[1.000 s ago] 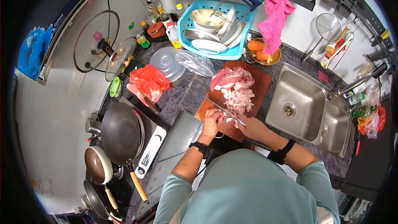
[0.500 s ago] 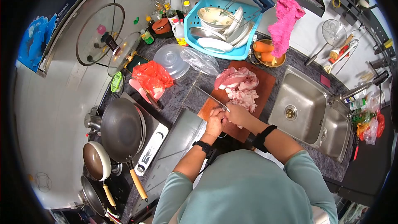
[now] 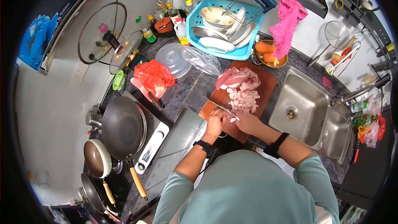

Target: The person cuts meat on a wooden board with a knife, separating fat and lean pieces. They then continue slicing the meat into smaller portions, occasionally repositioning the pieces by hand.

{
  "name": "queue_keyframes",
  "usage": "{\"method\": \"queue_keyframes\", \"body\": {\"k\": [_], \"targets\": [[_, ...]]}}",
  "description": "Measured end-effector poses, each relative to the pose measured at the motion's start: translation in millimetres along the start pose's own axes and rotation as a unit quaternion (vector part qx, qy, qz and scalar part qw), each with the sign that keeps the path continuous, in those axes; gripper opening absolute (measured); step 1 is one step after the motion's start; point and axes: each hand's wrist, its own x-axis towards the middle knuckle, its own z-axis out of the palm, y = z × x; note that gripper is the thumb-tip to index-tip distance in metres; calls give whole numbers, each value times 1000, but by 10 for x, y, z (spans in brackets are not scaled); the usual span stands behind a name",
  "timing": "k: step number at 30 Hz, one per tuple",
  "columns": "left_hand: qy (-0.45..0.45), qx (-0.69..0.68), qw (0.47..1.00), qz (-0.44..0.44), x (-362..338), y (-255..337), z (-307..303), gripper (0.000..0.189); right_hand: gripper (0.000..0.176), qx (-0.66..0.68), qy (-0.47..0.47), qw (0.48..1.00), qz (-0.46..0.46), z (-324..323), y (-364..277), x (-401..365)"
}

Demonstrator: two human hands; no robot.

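Observation:
My right hand (image 3: 248,123) is closed round the handle of a kitchen knife (image 3: 219,106). Its blade slants up and left across the wooden cutting board (image 3: 264,92). Just left of the blade, my left hand (image 3: 216,122) presses with curled fingers on a piece of meat, mostly covered by the fingers. Small cut bits of pale pink meat (image 3: 243,101) lie heaped beyond the knife. Behind that heap rests a larger slab of raw meat (image 3: 236,78) on the board's far part.
A steel sink (image 3: 299,95) is at the right, and a blue dish basket (image 3: 191,31) stands behind the board. To the left are a wok (image 3: 121,128) on a cooker (image 3: 155,147), a red plastic bag (image 3: 154,76) and a clear lid (image 3: 172,60). Carrots (image 3: 265,47) sit in a bowl.
My right hand and the knife have moved slightly right and towards me, with the blade turned a little. My left hand stays nearly in place. The whole view has shifted slightly.

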Motion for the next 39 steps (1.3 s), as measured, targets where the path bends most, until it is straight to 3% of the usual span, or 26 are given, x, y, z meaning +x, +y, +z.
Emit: {"method": "queue_keyframes", "body": {"k": [6, 12, 15, 20, 26, 29, 32, 35, 39], "targets": [[19, 9, 999, 39, -45, -71, 35, 19, 26, -63, -2, 998, 21, 52, -228, 549], [5, -7, 996, -85, 12, 26, 11, 22, 29, 99, 54, 994, -3, 108, 324, 608], [66, 34, 996, 57, 167, 170, 48, 20, 29, 82, 61, 995, 15, 124, 331, 496], [17, 41, 997, 59, 187, -66, 268, 17, 23, 98, 102, 989, -37, 211, 365, 339], [4, 48, 997, 57, 150, -68, 240, 17, 24, 82, 14, 995, 54, 95, 309, 127], [-5, 56, 997, 62, 149, -66, 239, 19, 22, 79, 68, 995, -3, 106, 163, 370], [-17, 61, 994, 88, 131, -36, 175, 21, 25, 59, 58, 997, 11, 237, 288, 686], [-28, 84, 989, 121, 110, -25, 72, 22, 20, 56, 111, 992, -28, 137, 270, 612], [-9, 100, 990, 100, -35, -5, 83, 22, 24, 70, 54, 996, -23, 29, 307, 389]]}}
